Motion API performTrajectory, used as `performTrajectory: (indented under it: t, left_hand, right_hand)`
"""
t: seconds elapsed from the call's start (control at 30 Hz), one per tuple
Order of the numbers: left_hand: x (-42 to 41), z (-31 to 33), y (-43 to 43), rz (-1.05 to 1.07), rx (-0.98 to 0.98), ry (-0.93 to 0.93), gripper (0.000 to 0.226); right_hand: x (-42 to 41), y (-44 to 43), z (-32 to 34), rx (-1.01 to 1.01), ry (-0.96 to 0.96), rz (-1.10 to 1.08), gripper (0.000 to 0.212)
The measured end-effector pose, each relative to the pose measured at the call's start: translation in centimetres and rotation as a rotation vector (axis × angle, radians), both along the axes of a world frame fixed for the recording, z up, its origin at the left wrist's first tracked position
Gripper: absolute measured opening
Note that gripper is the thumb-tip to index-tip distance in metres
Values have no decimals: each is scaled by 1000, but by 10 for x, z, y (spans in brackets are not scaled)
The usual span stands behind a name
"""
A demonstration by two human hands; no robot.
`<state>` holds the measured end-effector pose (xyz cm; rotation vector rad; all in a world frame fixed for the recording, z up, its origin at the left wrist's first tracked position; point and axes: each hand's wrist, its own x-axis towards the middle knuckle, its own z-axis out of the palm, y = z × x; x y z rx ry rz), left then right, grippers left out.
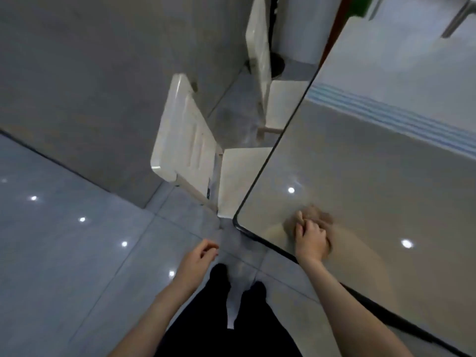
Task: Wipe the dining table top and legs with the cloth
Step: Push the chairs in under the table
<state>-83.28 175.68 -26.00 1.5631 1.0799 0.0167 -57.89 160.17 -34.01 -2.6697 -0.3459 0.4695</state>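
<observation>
As I look down, my left hand (197, 256) hangs at lower centre over the floor (77, 240), fingers loosely curled and holding nothing. Right of it, my right hand (310, 240) rests on the table (360, 163) just inside its near rounded corner, fingers curled tight, knuckles toward the top of the frame. A blurred tan shape (318, 215) touches the knuckles. I cannot tell whether it is the cloth or the hand's reflection in the glossy top, so I cannot tell what the hand grips. The table fills the right side. Its corner points to lower centre, with the longer visible edge running to the upper right and the other to the lower right. A white chair (183, 135) sits tucked against that longer edge, and a second chair (258, 47) stands beyond it at top centre.
</observation>
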Motion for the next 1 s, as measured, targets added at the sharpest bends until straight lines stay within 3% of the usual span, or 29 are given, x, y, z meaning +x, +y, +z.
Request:
performTrajectory:
  t: [0.1, 0.23, 0.3, 0.4, 0.47, 0.6, 0.7, 1.0]
  left_hand:
    - [-14, 8, -8, 31, 25, 27, 11]
    - [-36, 16, 3, 145, 77, 39, 19]
    - [-52, 19, 15, 221, 87, 15, 20]
    - [-83, 18, 34, 312, 103, -26, 25]
    - [-111, 17, 44, 385, 107, -27, 25]
    - [-188, 7, 61, 491, 82, 13, 19]
    - [-259, -5, 86, 574, 31, 54, 17]
    - [-411, -10, 194, 718, 5, 133, 22]
  right_hand:
    - [-5, 7, 11, -32, 15, 49, 37]
    - [-38, 35, 56, 253, -77, 190, 31]
    - [-66, 51, 76, 457, 71, 268, 19]
    - [-113, 79, 93, 619, 437, 252, 10]
    - [-142, 96, 86, 616, 571, 265, 12]
    - [-188, 123, 52, 502, 669, 274, 25]
    - [-230, 155, 36, 448, 743, 210, 23]
    - [-332, 303, 52, 479, 748, 223, 23]
